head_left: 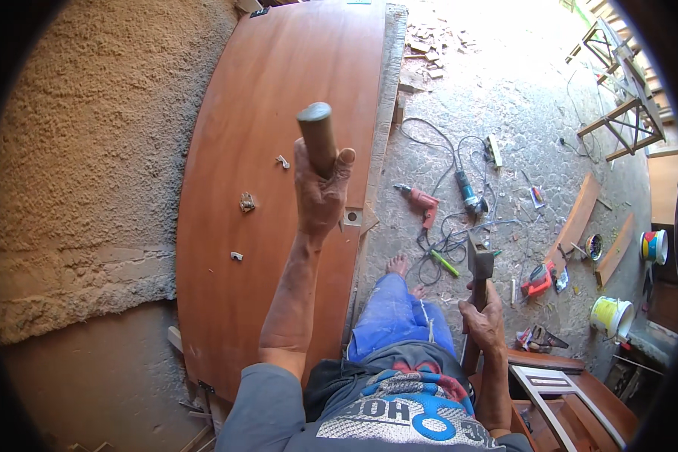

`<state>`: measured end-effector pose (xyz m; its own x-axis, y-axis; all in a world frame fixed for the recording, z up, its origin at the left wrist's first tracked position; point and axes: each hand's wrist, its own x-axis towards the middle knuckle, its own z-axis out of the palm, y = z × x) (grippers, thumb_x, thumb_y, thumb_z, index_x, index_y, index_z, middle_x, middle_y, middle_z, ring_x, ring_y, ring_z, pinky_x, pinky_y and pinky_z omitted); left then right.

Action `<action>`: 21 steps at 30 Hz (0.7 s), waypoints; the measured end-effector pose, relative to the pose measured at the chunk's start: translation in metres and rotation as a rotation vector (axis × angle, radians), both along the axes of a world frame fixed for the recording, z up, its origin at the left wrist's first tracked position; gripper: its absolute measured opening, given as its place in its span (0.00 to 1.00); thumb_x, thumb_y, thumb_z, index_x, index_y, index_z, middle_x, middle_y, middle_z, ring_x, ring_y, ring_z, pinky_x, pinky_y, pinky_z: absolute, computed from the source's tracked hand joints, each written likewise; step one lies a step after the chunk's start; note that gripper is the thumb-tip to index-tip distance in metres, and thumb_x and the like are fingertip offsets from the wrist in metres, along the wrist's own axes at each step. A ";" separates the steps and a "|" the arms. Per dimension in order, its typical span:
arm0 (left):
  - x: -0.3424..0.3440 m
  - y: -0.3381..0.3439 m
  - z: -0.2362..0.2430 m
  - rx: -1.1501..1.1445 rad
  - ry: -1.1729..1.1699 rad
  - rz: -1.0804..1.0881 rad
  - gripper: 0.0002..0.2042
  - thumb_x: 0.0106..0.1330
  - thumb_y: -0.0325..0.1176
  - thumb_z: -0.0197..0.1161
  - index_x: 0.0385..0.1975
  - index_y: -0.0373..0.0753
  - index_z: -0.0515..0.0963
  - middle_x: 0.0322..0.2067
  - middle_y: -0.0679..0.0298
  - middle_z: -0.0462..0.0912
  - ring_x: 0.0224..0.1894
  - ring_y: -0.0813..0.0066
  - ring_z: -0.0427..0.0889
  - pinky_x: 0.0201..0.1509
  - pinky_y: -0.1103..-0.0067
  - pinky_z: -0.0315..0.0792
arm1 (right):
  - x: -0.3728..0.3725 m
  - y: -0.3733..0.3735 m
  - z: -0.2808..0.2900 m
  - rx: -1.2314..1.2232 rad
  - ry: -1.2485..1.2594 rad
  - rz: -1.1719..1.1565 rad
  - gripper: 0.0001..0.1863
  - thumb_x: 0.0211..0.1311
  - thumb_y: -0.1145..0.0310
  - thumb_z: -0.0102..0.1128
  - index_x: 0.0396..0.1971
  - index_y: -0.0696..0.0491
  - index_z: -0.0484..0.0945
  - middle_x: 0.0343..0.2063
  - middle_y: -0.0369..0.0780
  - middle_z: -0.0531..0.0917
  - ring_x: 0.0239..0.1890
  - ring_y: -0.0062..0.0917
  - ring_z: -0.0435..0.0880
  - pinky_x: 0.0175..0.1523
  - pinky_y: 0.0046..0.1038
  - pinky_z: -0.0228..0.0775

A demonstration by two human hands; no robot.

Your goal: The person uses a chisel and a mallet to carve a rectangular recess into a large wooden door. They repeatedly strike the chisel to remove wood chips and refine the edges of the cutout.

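My left hand point(320, 188) is closed around a short brownish cylinder point(316, 129) with a pale grey top, raised over the long reddish-brown wooden door panel point(271, 68). My right hand point(484, 322), beside my blue-trousered leg, grips a hammer point(480, 258) with a square metal head uppermost. Small metal pieces point(246, 202) lie scattered on the panel, and a square hole point(352, 217) sits near its right edge.
A red drill point(422, 203), grinder point(468, 192) and tangled cables lie on the concrete floor beside planks point(572, 218) and buckets point(610, 316). Wooden trestles point(625, 113) stand at the upper right, frames point(550, 399) lie lower right, and a rough wall point(90, 151) borders the left.
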<state>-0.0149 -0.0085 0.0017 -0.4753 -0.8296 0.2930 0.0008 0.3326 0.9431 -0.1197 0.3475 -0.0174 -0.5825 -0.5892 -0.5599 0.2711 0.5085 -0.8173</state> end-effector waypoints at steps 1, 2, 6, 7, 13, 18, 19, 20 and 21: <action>-0.002 0.002 0.003 0.028 0.047 -0.023 0.14 0.69 0.25 0.68 0.50 0.39 0.72 0.34 0.73 0.75 0.32 0.89 0.72 0.33 0.85 0.69 | 0.001 0.002 0.002 -0.010 0.006 0.011 0.19 0.61 0.79 0.60 0.52 0.55 0.69 0.19 0.33 0.73 0.14 0.17 0.72 0.18 0.23 0.63; 0.000 0.002 0.001 0.177 0.091 -0.111 0.16 0.66 0.23 0.70 0.49 0.38 0.72 0.38 0.70 0.77 0.35 0.88 0.76 0.33 0.85 0.71 | 0.001 0.005 0.005 -0.021 0.011 0.021 0.19 0.61 0.79 0.61 0.52 0.55 0.69 0.20 0.33 0.73 0.14 0.17 0.72 0.18 0.23 0.63; -0.014 0.019 0.005 -0.026 0.128 -0.039 0.17 0.65 0.25 0.72 0.49 0.37 0.72 0.35 0.69 0.80 0.31 0.85 0.78 0.32 0.86 0.72 | 0.005 0.017 0.013 -0.037 0.011 0.054 0.19 0.61 0.76 0.62 0.52 0.56 0.70 0.20 0.34 0.76 0.17 0.18 0.76 0.21 0.24 0.68; -0.018 0.019 0.006 0.007 0.130 -0.002 0.18 0.65 0.26 0.73 0.50 0.37 0.72 0.34 0.69 0.80 0.30 0.85 0.78 0.32 0.86 0.73 | 0.006 0.018 0.017 -0.020 0.019 0.063 0.19 0.61 0.76 0.63 0.52 0.56 0.70 0.20 0.34 0.76 0.18 0.18 0.76 0.21 0.24 0.69; -0.012 0.006 0.000 0.213 0.081 -0.169 0.11 0.62 0.27 0.75 0.35 0.39 0.77 0.25 0.70 0.80 0.25 0.83 0.79 0.29 0.85 0.73 | 0.003 0.022 0.025 -0.021 0.096 0.111 0.20 0.61 0.79 0.63 0.52 0.56 0.70 0.22 0.32 0.74 0.18 0.16 0.74 0.22 0.22 0.67; -0.005 0.013 0.001 0.159 -0.006 -0.169 0.09 0.62 0.25 0.74 0.25 0.39 0.77 0.22 0.71 0.79 0.24 0.85 0.77 0.27 0.84 0.72 | 0.002 0.006 0.041 -0.013 0.078 0.044 0.19 0.60 0.77 0.65 0.51 0.56 0.72 0.21 0.33 0.76 0.19 0.16 0.76 0.22 0.23 0.68; -0.004 0.013 -0.004 0.132 0.003 -0.155 0.09 0.62 0.25 0.73 0.26 0.39 0.77 0.22 0.71 0.79 0.24 0.85 0.77 0.27 0.84 0.71 | 0.002 0.002 0.042 -0.024 0.078 0.053 0.19 0.60 0.76 0.65 0.51 0.56 0.72 0.21 0.33 0.76 0.19 0.16 0.76 0.22 0.23 0.68; -0.003 0.012 -0.008 0.104 0.013 -0.142 0.08 0.62 0.24 0.73 0.27 0.39 0.77 0.22 0.72 0.79 0.24 0.86 0.76 0.27 0.84 0.71 | 0.002 -0.002 0.043 -0.034 0.079 0.062 0.19 0.60 0.76 0.66 0.51 0.56 0.72 0.21 0.33 0.76 0.19 0.16 0.76 0.22 0.23 0.68; -0.004 0.011 -0.011 0.098 0.028 -0.137 0.08 0.62 0.24 0.73 0.27 0.39 0.77 0.22 0.72 0.78 0.24 0.86 0.76 0.27 0.84 0.71 | 0.002 -0.005 0.044 -0.045 0.080 0.070 0.19 0.60 0.76 0.66 0.51 0.56 0.73 0.22 0.33 0.76 0.19 0.16 0.76 0.22 0.23 0.68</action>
<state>-0.0189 0.0024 -0.0092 -0.5785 -0.7831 0.2284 0.0670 0.2335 0.9701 -0.1172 0.3420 0.0268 -0.5807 -0.6536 -0.4854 0.1689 0.4865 -0.8572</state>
